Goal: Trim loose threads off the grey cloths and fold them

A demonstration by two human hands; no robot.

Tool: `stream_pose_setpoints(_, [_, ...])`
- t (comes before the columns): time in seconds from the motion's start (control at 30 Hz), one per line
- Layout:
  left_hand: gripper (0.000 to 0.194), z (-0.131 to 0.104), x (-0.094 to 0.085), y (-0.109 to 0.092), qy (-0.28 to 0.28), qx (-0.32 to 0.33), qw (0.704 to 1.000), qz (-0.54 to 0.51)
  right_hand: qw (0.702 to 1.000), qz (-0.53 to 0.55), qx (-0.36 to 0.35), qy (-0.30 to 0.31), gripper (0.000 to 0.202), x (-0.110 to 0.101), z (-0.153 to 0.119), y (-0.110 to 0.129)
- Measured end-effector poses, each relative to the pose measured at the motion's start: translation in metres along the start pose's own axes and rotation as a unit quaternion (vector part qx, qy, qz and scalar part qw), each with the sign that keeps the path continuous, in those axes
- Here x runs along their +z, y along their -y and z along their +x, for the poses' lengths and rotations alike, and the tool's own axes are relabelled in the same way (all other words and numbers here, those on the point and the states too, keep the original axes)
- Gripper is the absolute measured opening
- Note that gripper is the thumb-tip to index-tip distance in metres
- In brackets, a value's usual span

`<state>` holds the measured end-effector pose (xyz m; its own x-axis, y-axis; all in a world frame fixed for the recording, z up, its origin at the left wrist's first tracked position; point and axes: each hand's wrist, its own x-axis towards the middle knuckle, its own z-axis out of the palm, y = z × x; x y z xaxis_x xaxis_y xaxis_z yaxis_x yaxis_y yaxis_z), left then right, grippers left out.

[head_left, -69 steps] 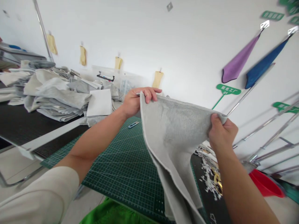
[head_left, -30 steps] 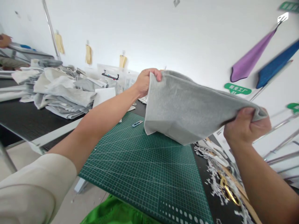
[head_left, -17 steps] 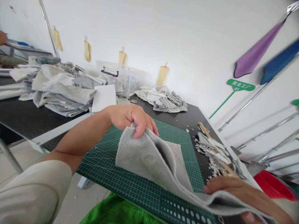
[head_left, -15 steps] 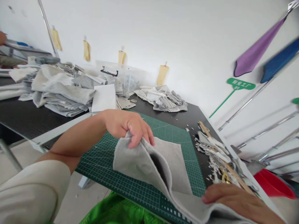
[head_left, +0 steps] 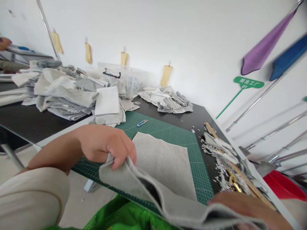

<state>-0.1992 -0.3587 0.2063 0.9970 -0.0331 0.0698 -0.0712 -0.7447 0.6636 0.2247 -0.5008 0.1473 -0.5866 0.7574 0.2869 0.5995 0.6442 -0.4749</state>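
Cloth (head_left: 165,163), grey, lies across the near half of your green cutting mat (head_left: 203,183), its near edge reaching toward your body. Your left hand (head_left: 109,143) pinches the raised left end of that edge between thumb and fingers. Your right hand (head_left: 249,206) is against its near right end; blur and the curled fabric prevent you being told how firmly it grips.

Done: the far portion is spread nearly flat on the mat. Outstanding, in my judgement: the near edge is not yet flat; its layers gape between your hands and curl at the right. No blade is in your hands: blue snips (head_left: 142,123) lie on the mat's far side, gold scissors (head_left: 234,183) among white scraps (head_left: 222,169) to the right.
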Motion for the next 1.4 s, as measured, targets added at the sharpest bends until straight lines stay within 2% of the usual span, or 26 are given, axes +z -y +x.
stream_pose_setpoints(0.03, [0.014,-0.001,-0.003,0.009,-0.016,-0.027,0.999,0.001,0.992,-0.019,0.069,-0.106,0.025,0.005,0.004,-0.007])
stream_pose_setpoints(0.07, [0.013,0.0,-0.007,0.02,-0.04,-0.058,0.998,0.005,0.974,-0.025,0.131,-0.181,0.021,0.009,0.01,-0.016])
stream_pose_setpoints(0.13, [0.012,0.005,-0.015,0.052,-0.126,-0.125,0.984,0.009,0.945,0.012,0.233,-0.23,0.029,0.018,0.028,-0.042])
stream_pose_setpoints(0.23, [0.018,0.017,-0.02,0.117,-0.244,-0.231,0.942,0.006,0.921,0.073,0.315,-0.219,0.04,0.031,0.059,-0.085])
stream_pose_setpoints(0.3, [0.026,0.024,-0.017,0.161,-0.241,-0.299,0.924,-0.001,0.913,0.057,0.367,-0.172,0.044,0.041,0.074,-0.111])
stream_pose_setpoints(0.37, [0.029,0.028,-0.011,0.196,-0.217,-0.33,0.919,0.002,0.915,0.006,0.386,-0.118,0.046,0.054,0.083,-0.131])
stream_pose_setpoints(0.47, [0.034,0.027,-0.003,0.225,-0.224,-0.331,0.916,0.025,0.907,-0.068,0.404,-0.098,0.044,0.069,0.085,-0.151])
stream_pose_setpoints(0.53, [0.037,0.024,-0.001,0.229,-0.244,-0.311,0.914,0.086,0.899,-0.081,0.415,-0.113,0.043,0.074,0.085,-0.157])
stream_pose_setpoints(0.6, [0.036,0.024,-0.001,0.223,-0.254,-0.287,0.908,0.169,0.894,-0.088,0.423,-0.122,0.043,0.075,0.084,-0.159])
stream_pose_setpoints(0.73, [0.032,0.036,0.01,0.193,-0.238,-0.289,0.884,0.279,0.889,-0.103,0.425,-0.135,0.043,0.076,0.086,-0.156])
stream_pose_setpoints(0.77, [0.031,0.041,0.016,0.184,-0.228,-0.283,0.886,0.288,0.889,-0.109,0.422,-0.138,0.043,0.077,0.087,-0.155])
stream_pose_setpoints(0.9, [0.032,0.066,0.047,0.157,-0.188,-0.193,0.919,0.287,0.891,-0.135,0.414,-0.13,0.044,0.085,0.086,-0.158])
stream_pose_setpoints(1.0, [0.044,0.079,0.069,0.153,-0.119,-0.14,0.948,0.26,0.887,-0.186,0.397,-0.147,0.049,0.09,0.082,-0.165])
stream_pose_setpoints(1.07, [0.056,0.082,0.08,0.155,-0.09,-0.133,0.956,0.245,0.887,-0.257,0.341,-0.174,0.057,0.091,0.08,-0.165])
stream_pose_setpoints(1.13, [0.063,0.081,0.085,0.158,-0.079,-0.141,0.958,0.235,0.892,-0.322,0.267,-0.172,0.06,0.09,0.082,-0.157])
stream_pose_setpoints(1.2, [0.065,0.08,0.086,0.158,-0.076,-0.155,0.957,0.232,0.906,-0.347,0.212,-0.119,0.06,0.091,0.088,-0.138])
stream_pose_setpoints(1.27, [0.067,0.078,0.086,0.158,-0.083,-0.177,0.951,0.239,0.925,-0.336,0.173,-0.037,0.06,0.095,0.096,-0.111])
stream_pose_setpoints(1.4, [0.065,0.078,0.084,0.157,-0.096,-0.224,0.934,0.262,0.955,-0.245,0.104,0.131,0.068,0.119,0.107,-0.057])
